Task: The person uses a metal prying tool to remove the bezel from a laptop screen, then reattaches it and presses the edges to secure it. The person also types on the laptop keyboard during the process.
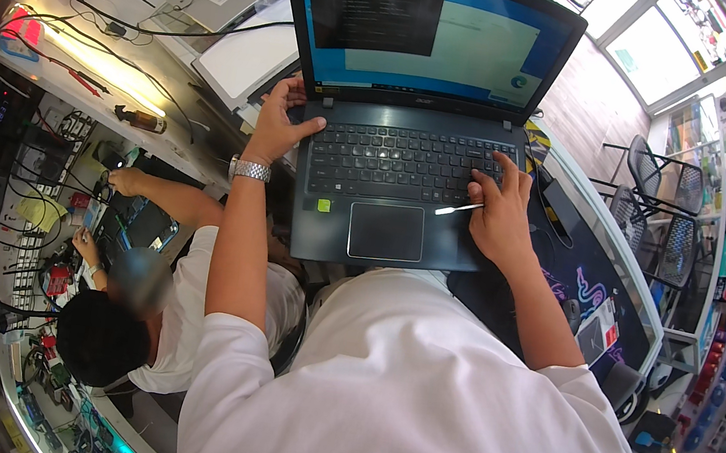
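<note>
In front of me an open black laptop (414, 114) has its screen lit with a dark window over a blue desktop. My left hand (280, 124) grips its left edge near the hinge, thumb on top of the keyboard's upper left corner and fingers around the side. Over the right end of the keyboard (399, 162), my right hand (502, 213) reaches with its index finger extended onto the keys. A thin white stick with a wider tip (459, 209) juts from its curled fingers above the palm rest; the rest of the stick is hidden.
Left of me another person in a white shirt (188, 304) works at a bench with several cables and electronics. A silver laptop (218, 1) lies at the upper left. A dark desk mat (592, 266) with a mouse (571, 311) is at right, metal chairs (649, 182) beyond.
</note>
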Action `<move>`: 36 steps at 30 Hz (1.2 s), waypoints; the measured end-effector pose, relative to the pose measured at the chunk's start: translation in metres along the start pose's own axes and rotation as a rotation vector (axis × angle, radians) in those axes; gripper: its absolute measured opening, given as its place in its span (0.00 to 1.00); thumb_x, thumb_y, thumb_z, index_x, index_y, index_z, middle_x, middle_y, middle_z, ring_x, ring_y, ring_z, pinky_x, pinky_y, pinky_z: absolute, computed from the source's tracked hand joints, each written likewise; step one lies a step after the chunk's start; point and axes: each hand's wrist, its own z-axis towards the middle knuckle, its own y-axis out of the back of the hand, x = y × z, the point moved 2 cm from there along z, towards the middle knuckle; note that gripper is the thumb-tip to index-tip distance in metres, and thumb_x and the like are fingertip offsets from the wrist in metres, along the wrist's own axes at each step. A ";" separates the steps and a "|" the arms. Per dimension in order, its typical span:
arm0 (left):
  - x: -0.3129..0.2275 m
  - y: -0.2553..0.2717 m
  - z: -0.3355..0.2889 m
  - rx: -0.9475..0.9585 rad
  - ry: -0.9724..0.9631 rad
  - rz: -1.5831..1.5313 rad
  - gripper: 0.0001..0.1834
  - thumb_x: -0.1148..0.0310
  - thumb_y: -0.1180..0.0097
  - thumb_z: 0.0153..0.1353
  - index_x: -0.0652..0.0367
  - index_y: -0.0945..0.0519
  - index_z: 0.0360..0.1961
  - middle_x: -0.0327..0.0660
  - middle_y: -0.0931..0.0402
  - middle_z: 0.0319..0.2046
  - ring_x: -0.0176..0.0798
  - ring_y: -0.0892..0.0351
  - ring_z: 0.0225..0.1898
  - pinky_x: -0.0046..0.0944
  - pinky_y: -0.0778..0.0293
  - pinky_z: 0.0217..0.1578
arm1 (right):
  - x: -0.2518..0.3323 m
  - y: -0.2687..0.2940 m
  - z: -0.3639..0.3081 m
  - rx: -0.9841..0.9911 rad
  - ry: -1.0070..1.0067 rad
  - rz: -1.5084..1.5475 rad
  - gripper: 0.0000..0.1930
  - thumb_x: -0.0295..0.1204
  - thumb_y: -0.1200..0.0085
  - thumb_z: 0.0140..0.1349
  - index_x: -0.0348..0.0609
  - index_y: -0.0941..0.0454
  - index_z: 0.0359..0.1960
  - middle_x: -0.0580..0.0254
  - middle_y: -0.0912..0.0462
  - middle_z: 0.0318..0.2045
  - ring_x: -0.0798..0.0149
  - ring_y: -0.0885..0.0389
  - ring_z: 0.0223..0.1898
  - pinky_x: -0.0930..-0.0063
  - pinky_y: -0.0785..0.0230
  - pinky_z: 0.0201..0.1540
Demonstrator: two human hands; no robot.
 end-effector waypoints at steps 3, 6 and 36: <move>0.000 -0.001 0.000 -0.015 -0.018 -0.006 0.41 0.70 0.18 0.53 0.64 0.27 0.66 0.45 0.21 0.58 0.41 0.23 0.60 0.44 0.29 0.67 | -0.007 0.003 0.001 0.039 -0.046 -0.005 0.14 0.32 0.45 0.78 0.39 0.14 0.56 0.42 0.29 0.69 0.38 0.31 0.64 0.46 0.36 0.70; 0.001 -0.001 0.001 -0.017 -0.005 -0.003 0.40 0.69 0.19 0.55 0.63 0.27 0.66 0.45 0.21 0.58 0.41 0.23 0.60 0.44 0.28 0.67 | -0.014 0.007 0.002 -0.010 -0.064 0.003 0.14 0.32 0.46 0.78 0.39 0.13 0.55 0.43 0.28 0.68 0.38 0.31 0.65 0.46 0.35 0.70; 0.004 -0.001 0.002 -0.037 0.022 -0.040 0.36 0.71 0.23 0.58 0.66 0.26 0.66 0.44 0.21 0.55 0.40 0.23 0.59 0.42 0.29 0.67 | 0.021 -0.032 0.039 0.114 0.249 0.049 0.16 0.33 0.47 0.77 0.45 0.20 0.62 0.44 0.25 0.67 0.40 0.29 0.64 0.43 0.35 0.68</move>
